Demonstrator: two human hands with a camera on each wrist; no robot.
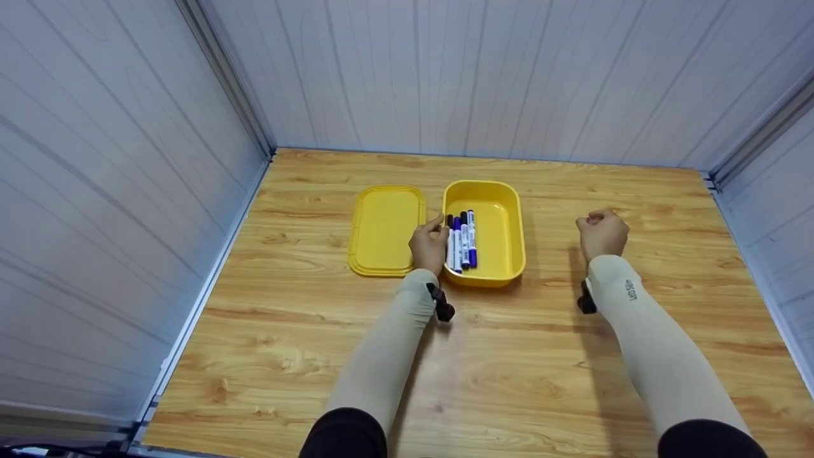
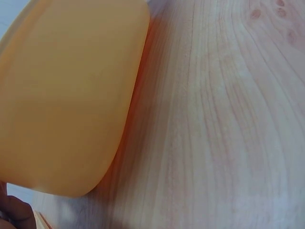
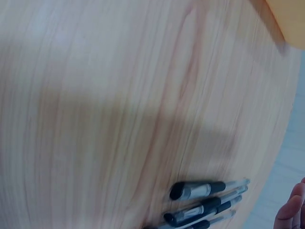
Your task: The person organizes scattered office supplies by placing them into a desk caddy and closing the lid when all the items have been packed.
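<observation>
My left hand (image 1: 428, 248) grips the left rim of an open yellow plastic box (image 1: 509, 238); in the left wrist view its fingers (image 2: 16, 210) show beside the box's tall wall (image 2: 71, 105). Several white whiteboard markers (image 1: 465, 238) with black and blue caps lie side by side along the left inside of the box. To the right, my right hand (image 1: 603, 235) hovers over the table with loosely bent fingers. In the right wrist view, several clear-barrelled black pens (image 3: 205, 202) lie on the table near that hand; the hand and arm hide them from the head view.
A flat yellow lid (image 1: 386, 229) lies on the wood-grain table (image 1: 286, 331) left of the box, close by the left hand. Pale panel walls (image 1: 394, 76) enclose the table at the back and both sides.
</observation>
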